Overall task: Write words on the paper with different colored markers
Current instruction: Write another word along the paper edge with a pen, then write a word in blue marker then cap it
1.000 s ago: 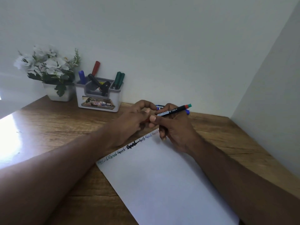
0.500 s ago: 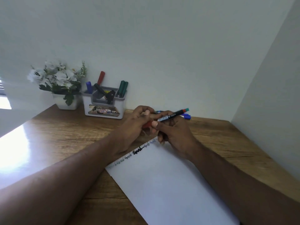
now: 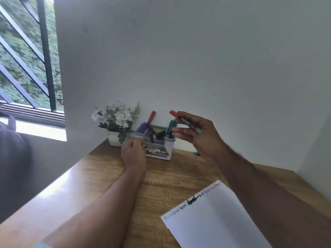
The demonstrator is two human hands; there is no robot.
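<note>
A white paper (image 3: 215,221) lies at the lower right of the wooden desk (image 3: 107,176), with a row of small coloured words along its top edge. My right hand (image 3: 202,138) is raised above the desk, shut on a black marker (image 3: 188,123) that has a red cap at one end and a teal tip at the other. The red end points at the grey-white marker holder (image 3: 168,142), close to the green markers (image 3: 172,125) in it. My left hand (image 3: 133,154) is curled into a fist against the holder's front left corner; blur hides any grip.
The holder also carries a red marker (image 3: 151,116), a blue one (image 3: 143,127) and black ones. White flowers in a pot (image 3: 114,140) stand to its left. A blue pen (image 3: 196,153) lies by the wall. A window (image 3: 26,59) is at the left.
Both hands have left the paper's top edge and moved up to the holder. The marker now carries the red cap and points at the holder. The view has swung up and left.
</note>
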